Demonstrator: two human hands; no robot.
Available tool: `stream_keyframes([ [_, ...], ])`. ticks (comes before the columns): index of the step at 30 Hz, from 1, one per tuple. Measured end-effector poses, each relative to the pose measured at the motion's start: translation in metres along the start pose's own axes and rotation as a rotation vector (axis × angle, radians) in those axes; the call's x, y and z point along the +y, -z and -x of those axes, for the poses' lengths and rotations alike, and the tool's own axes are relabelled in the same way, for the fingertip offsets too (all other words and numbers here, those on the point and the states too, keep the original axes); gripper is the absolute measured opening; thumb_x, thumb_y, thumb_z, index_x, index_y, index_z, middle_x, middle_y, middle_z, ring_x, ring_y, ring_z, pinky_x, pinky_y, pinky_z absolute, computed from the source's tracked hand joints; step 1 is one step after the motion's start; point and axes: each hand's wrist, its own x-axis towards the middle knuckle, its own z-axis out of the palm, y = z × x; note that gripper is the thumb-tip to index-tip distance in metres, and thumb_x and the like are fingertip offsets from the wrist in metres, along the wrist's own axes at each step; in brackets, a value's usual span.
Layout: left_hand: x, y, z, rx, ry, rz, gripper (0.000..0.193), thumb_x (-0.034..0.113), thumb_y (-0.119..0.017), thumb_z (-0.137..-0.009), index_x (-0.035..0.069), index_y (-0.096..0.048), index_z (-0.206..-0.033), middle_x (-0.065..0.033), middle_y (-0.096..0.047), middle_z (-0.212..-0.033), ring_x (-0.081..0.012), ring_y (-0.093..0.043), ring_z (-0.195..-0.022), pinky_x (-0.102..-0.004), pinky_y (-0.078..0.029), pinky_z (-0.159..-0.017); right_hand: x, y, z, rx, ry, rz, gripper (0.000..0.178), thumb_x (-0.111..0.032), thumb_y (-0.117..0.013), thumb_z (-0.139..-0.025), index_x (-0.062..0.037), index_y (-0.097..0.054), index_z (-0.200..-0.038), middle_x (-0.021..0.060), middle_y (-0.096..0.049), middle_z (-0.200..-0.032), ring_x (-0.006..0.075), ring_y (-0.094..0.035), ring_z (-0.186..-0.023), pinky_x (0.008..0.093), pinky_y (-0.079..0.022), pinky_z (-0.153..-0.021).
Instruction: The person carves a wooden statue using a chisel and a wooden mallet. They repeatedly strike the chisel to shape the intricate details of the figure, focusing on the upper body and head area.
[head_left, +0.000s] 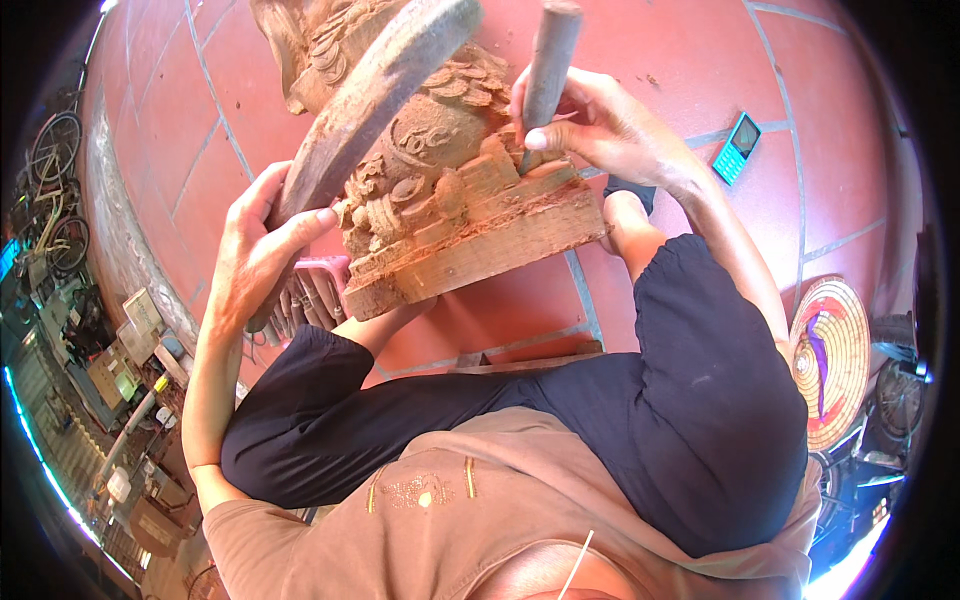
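My left hand (258,245) is closed round a long, slightly curved wooden mallet (375,90), which slants up to the right in front of the carving. In my right hand (615,125) is a chisel (552,65) with a round wooden handle, held nearly upright. Its blade reaches down to the stepped ledge of a brown wood carving (425,145). That carving has scrolls, rounded shapes and layered leaf-like relief above a flat block base (490,245). The mallet is apart from the chisel's handle and hides part of the carving's upper left.
Several chisels (310,300) lie on the floor by my left leg, with a pink-handled tool (325,264) beside them. A turquoise keypad phone (738,148) lies on the red tiles (690,60). At right is a woven round hat (830,360); bicycles (58,150) stand far left.
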Motion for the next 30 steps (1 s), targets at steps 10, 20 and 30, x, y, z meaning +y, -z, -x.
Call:
stream_keyframes([
  [10,0.062,0.003,0.028,0.091,-0.337,0.064,0.063,0.009,-0.071,-0.081,-0.003,-0.046,-0.138,-0.0077,-0.064,-0.099,-0.0123,-0.060,-0.082,-0.0251,-0.048,-0.073,-0.016,-0.008,-0.006,-0.140,0.162,0.253,0.043,0.009,-0.047,-0.077,-0.0051,-0.057,-0.115,0.0146,-0.067,-0.091,0.0288,-0.070,-0.088,0.0386,-0.052,-0.077],
  [20,0.069,0.000,0.032,0.123,-0.390,-0.099,0.065,0.009,-0.076,-0.077,-0.003,-0.049,-0.135,-0.0132,-0.066,-0.113,-0.0169,-0.061,-0.106,-0.0316,-0.045,-0.096,-0.011,-0.009,-0.003,-0.082,0.149,0.271,0.032,-0.006,-0.062,-0.087,-0.0058,-0.055,-0.118,0.0140,-0.067,-0.088,0.0287,-0.068,-0.083,0.0397,-0.051,-0.074],
  [30,0.066,-0.001,0.026,0.069,-0.447,-0.458,0.058,0.010,-0.076,-0.076,-0.001,-0.054,-0.129,-0.0132,-0.068,-0.103,-0.0174,-0.062,-0.095,-0.0310,-0.047,-0.090,0.002,-0.014,0.004,0.047,0.079,0.202,0.026,-0.016,-0.066,-0.091,-0.0062,-0.055,-0.113,0.0116,-0.065,-0.082,0.0196,-0.066,-0.077,0.0349,-0.052,-0.071],
])
